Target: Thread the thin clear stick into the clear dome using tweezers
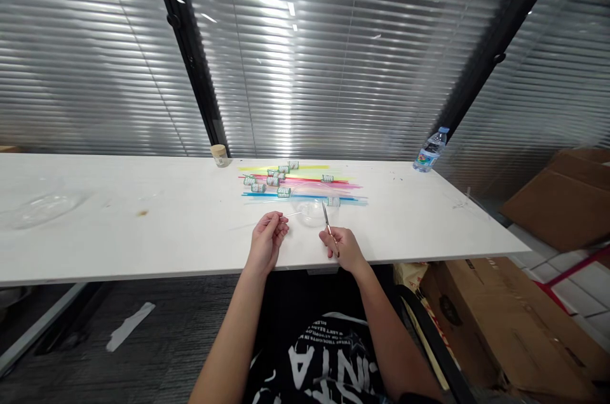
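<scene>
My left hand (269, 235) is closed in a pinch around a thin, clear straw-like strand (294, 213), which sticks out on both sides of the fingers. In my right hand (344, 248) is a pair of scissors (326, 220), its blades pointing up and away from me. Between and just beyond the hands sits a clear plastic bowl (311, 212), its outline faint against the white table. Behind it lie bundles of thin coloured strands, among them blue (309, 197), red (305, 179) and yellow (314, 167), with several small labelled wraps (258, 188) around or on them.
The white table (181, 226) runs across in front of window blinds. A water bottle (430, 150) stands at the back right, a lidded jar (220, 155) at the back left. Clear plastic (45, 208) lies far left. Cardboard boxes (515, 321) are at the lower right.
</scene>
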The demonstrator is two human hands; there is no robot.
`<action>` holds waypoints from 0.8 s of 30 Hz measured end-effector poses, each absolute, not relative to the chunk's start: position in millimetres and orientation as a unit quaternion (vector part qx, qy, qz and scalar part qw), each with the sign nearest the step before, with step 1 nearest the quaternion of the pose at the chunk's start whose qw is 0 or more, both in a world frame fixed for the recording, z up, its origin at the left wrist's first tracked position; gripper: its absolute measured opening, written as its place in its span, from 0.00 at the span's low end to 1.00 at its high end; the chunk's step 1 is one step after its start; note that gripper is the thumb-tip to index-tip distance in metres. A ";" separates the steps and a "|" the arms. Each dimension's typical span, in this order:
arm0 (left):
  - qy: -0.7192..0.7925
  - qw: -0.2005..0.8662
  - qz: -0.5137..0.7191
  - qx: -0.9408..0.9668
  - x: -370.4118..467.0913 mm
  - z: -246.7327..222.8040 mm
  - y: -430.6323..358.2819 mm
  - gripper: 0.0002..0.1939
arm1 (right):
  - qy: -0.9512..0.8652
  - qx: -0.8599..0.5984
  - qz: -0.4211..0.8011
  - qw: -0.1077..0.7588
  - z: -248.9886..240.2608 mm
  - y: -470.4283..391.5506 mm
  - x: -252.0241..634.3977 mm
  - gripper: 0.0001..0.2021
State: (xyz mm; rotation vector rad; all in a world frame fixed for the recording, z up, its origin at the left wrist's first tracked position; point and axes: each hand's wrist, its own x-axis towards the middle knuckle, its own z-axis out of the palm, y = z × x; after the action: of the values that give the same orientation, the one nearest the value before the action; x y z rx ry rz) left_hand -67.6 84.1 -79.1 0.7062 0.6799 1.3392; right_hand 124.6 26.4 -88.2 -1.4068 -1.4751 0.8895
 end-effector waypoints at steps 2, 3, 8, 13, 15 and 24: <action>0.303 0.675 0.595 0.315 -67.9 -79.0 84.4 0.18 | -0.601 -0.567 0.358 0.436 -87.0 25.6 124.6 0.24; 0.303 0.674 0.594 0.317 -68.1 -78.9 84.4 0.18 | -0.602 -0.568 0.358 0.432 -86.4 25.2 124.4 0.24; 0.309 0.673 0.589 0.324 -68.6 -78.5 82.9 0.19 | -0.599 -0.570 0.357 0.435 -87.5 25.7 124.0 0.24; 0.310 0.675 0.586 0.324 -68.5 -77.3 81.8 0.18 | -0.603 -0.559 0.357 0.444 -92.4 27.5 126.3 0.25; 0.310 0.676 0.585 0.324 -68.5 -76.7 81.7 0.18 | -0.608 -0.557 0.357 0.439 -93.1 27.4 126.9 0.26; 0.309 0.674 0.586 0.328 -69.5 -77.2 81.7 0.18 | -0.623 -0.554 0.355 0.423 -91.5 27.1 128.9 0.27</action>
State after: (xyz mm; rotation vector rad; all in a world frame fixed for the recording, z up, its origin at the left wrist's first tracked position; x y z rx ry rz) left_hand -69.5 81.7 -77.2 0.7386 0.6950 1.3176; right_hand 128.9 27.1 -91.5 -1.3866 -1.5604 0.8887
